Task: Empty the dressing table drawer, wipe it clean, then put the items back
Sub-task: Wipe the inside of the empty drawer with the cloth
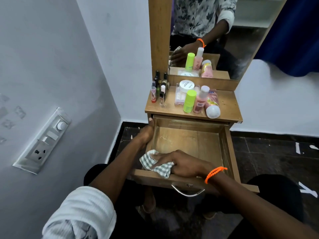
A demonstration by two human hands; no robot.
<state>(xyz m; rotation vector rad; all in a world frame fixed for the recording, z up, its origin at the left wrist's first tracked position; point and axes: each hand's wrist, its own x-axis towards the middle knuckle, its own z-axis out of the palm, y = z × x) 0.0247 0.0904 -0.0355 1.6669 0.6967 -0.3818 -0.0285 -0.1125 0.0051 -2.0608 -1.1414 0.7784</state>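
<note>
1. Pulled out from under the wooden table top: an open drawer, box-shaped, pale wood, its floor bare and faintly streaked.
2. Pressed flat on a checked cloth in the near left corner of the drawer: the right hand, fingers spread and bearing down on the soft, crumpled fabric; an orange cord band around its wrist.
3. Wrapped over the drawer's left wall, just beyond the cloth: the left hand, closed on the wooden edge with the thumb on top.
4. Below the right hand, on the drawer front: a curved metal handle.
5. Well beyond both hands, on the table top: a green bottle, a pink bottle, a round white jar, and a cluster of small dark bottles.
6. Behind those, upright: a mirror in a wooden frame.
7. Left of the hands: a smooth pale wall with a switch panel; underneath, a dark tiled floor.
</note>
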